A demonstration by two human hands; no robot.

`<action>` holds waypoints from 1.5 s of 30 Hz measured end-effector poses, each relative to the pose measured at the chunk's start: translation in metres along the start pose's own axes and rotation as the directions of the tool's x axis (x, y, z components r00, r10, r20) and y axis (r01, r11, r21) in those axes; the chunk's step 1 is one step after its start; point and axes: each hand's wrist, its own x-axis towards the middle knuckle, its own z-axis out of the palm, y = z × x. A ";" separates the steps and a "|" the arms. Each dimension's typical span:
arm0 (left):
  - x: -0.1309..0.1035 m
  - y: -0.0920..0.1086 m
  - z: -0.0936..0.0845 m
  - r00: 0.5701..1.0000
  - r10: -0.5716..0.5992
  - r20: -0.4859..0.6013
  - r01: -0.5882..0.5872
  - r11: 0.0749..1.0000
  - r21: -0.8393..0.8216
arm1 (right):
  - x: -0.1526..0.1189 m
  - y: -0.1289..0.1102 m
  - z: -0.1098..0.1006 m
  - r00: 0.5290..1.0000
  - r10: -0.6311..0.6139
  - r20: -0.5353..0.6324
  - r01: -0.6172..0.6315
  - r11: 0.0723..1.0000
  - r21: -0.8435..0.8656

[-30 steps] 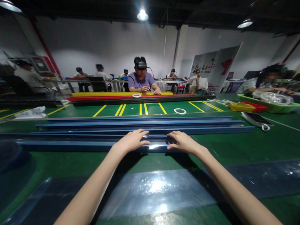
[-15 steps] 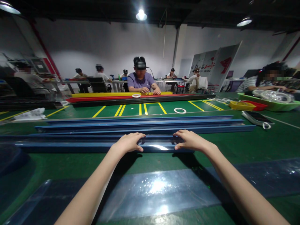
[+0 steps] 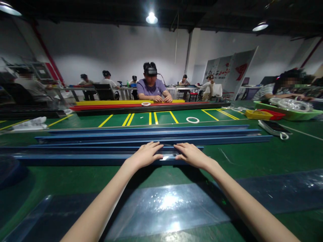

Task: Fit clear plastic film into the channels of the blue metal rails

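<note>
In front of me a long blue channel-shaped strip (image 3: pixel 80 159) lies sideways on the green table. My left hand (image 3: pixel 145 155) rests across it, fingers stretched toward its far edge and the thumb apart near its front wall. My right hand (image 3: pixel 192 154) mirrors this close to the strip's right end, also with fingers extended. A small gap between the two hands shows a shiny patch of the strip. Whether the fingertips press on the strip I cannot tell. Behind it lie several more blue strips (image 3: pixel 151 137). Nearer to me a clear plastic sheet (image 3: pixel 161 205) spreads under my forearms.
A white ring (image 3: pixel 192 117) lies beyond the blue strips. To the right are a phone-like device (image 3: pixel 274 127), a yellow tray (image 3: pixel 258 114) and a green basket (image 3: pixel 290 115) of bagged rings. A co-worker (image 3: pixel 152 89) sits opposite behind red (image 3: pixel 113 107), yellow and black strips.
Both hands have come closer together along the blue strip, the right one sliding left and the left one slightly right. Their fingers lie flatter now.
</note>
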 end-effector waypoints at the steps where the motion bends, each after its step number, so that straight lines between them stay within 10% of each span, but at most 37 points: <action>1: 0.001 0.001 0.002 1.000 0.005 -0.002 -0.005 1.000 0.004 | 0.000 0.000 -0.001 1.000 0.003 0.004 -0.003 1.000 0.010; 12: -0.006 -0.023 -0.009 0.996 -0.067 0.061 0.067 0.998 0.003 | -0.015 0.027 -0.023 0.983 0.105 0.149 -0.113 0.992 0.049; 27: 0.004 0.011 0.012 0.995 0.074 -0.068 -0.074 0.997 -0.003 | 0.001 -0.006 0.002 0.999 0.032 -0.019 -0.032 0.999 -0.002; 45: 0.002 -0.009 0.004 0.996 0.049 -0.071 -0.051 0.999 -0.016 | 0.000 -0.007 0.003 1.000 0.015 -0.015 -0.014 0.998 0.054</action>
